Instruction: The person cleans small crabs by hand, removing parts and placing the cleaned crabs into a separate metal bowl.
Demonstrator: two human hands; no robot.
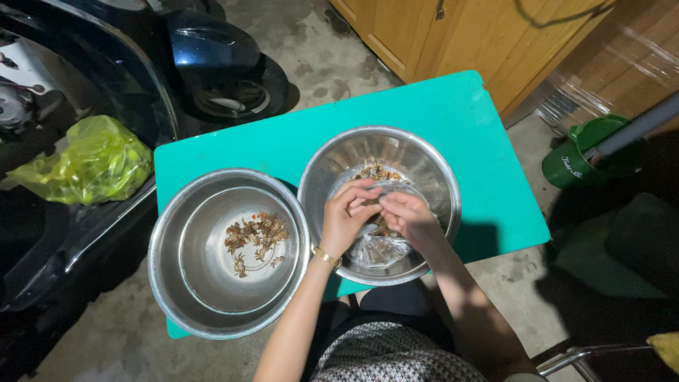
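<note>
Currently both hands work over the right steel bowl (379,204) on the teal table (460,127). Left hand (345,219) and right hand (409,218) meet fingertip to fingertip, fingers narrow, pinching a small brownish piece (373,206) too small to identify. Bowl holds a clear plastic bag (378,247) with more brownish bits. Left steel bowl (230,252), touching it, holds a small pile of similar bits (256,239). Yellow-green bag (88,161) lies well apart, on a scooter.
</note>
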